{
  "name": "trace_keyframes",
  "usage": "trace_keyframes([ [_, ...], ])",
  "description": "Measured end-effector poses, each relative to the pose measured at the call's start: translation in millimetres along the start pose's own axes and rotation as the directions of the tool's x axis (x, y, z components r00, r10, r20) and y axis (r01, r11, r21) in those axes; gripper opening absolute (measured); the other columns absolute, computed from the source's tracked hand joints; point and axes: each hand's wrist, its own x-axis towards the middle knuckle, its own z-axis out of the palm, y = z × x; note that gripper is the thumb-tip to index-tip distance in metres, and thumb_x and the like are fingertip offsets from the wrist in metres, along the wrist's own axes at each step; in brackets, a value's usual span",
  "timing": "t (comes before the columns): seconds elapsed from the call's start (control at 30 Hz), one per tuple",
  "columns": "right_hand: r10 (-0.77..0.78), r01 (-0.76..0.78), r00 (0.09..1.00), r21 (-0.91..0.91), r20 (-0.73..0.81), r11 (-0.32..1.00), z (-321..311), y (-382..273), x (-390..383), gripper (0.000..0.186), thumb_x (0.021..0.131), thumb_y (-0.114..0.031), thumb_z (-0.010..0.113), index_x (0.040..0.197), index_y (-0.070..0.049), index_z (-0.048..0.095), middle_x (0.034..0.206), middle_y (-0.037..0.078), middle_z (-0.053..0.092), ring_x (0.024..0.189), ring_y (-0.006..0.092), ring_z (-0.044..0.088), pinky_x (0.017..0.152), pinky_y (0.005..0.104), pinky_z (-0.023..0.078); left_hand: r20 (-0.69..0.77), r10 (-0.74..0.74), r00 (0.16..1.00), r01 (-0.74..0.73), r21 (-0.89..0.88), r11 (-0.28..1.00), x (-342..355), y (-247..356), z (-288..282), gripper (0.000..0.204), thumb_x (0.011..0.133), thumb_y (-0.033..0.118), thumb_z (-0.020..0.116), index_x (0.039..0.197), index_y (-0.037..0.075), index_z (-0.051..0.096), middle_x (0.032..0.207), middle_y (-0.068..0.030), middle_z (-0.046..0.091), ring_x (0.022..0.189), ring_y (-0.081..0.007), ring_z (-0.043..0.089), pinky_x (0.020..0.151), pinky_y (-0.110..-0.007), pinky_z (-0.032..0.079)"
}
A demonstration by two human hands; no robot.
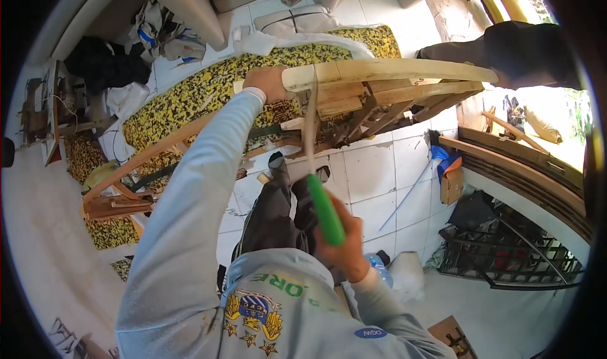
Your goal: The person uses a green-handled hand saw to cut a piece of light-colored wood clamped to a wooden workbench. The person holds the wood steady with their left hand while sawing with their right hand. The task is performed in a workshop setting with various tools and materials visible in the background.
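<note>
1. Around us is a room with a white tiled floor (373,169); yellow-and-black speckled foam (183,97) lies beyond the work.
2. The pale curved beam (392,71) is ahead of us, along the top of a wooden frame (363,122), above the floor.
3. Our left hand (269,83) wraps over the beam near its left end; its fingertips are hidden.
4. Our right hand (340,245) is closed around the green handle (325,210) of a saw, whose blade (310,128) crosses the beam just right of our left hand. We cannot tell whether its teeth bite.
5. Another person's hand (504,79) is at the beam's right end.
6. We judge the beam stiff and fairly heavy, best held firmly near its end, clear of the teeth. The blade looks thin and likely to flex; the handle is the place to grip.
</note>
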Motion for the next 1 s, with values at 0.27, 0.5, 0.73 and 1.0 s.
trace_keyframes([
  [0.27, 0.017, -0.013, 0.972, 0.018, -0.235, 1.000, -49.7, 24.1, -52.2, 0.064, 0.082, 0.002, 0.066, 0.145, 0.002, 0.065, 0.094, 0.012, 0.079, 0.071, 0.0131, 0.072, 0.069, 0.0309, 0.057, 0.018, -0.017, 1.000, 0.016, 0.082, 0.996, -16.3, 6.9, -6.5, 0.069, 0.074, 0.062, 0.084, 0.125, 0.016, 0.073, 0.112, -0.0191, 0.080, 0.106, -0.0409, 0.076, 0.095, -0.053, 0.059],
  [0.5, -0.057, 0.059, 0.974, 0.001, -0.220, 0.998, -43.3, -32.1, -27.3, 0.063, 0.081, 0.001, 0.067, 0.144, -0.001, 0.066, 0.089, 0.015, 0.077, 0.078, 0.0197, 0.078, 0.075, 0.0306, 0.059, -0.024, 0.009, 1.000, -0.005, 0.130, 0.991, -0.3, 6.0, 5.4, 0.072, 0.073, 0.064, 0.083, 0.124, 0.014, 0.073, 0.110, -0.0213, 0.079, 0.103, -0.0428, 0.076, 0.093, -0.054, 0.060],
  [0.73, 0.018, -0.014, 0.965, 0.018, -0.260, 1.000, -45.7, -13.3, -64.6, 0.058, 0.084, 0.001, 0.067, 0.142, 0.000, 0.067, 0.099, 0.017, 0.076, 0.085, 0.0222, 0.076, 0.079, 0.0329, 0.058, 0.026, -0.011, 1.000, 0.008, 0.120, 0.993, -14.1, -0.9, 10.3, 0.070, 0.072, 0.062, 0.084, 0.123, 0.014, 0.073, 0.113, -0.0190, 0.080, 0.102, -0.0420, 0.077, 0.093, -0.054, 0.060],
  [1.0, -0.225, 0.191, 0.860, -0.120, -0.458, 0.974, -12.9, 52.9, 210.6, 0.039, 0.089, -0.009, 0.074, 0.127, -0.001, 0.071, 0.102, 0.028, 0.075, 0.099, 0.0476, 0.073, 0.084, 0.0483, 0.057, 0.033, -0.021, 0.999, 0.017, 0.127, 0.992, -35.6, 49.8, 10.4, 0.075, 0.074, 0.067, 0.081, 0.124, 0.013, 0.072, 0.113, -0.0199, 0.080, 0.103, -0.0408, 0.077, 0.093, -0.053, 0.061],
])
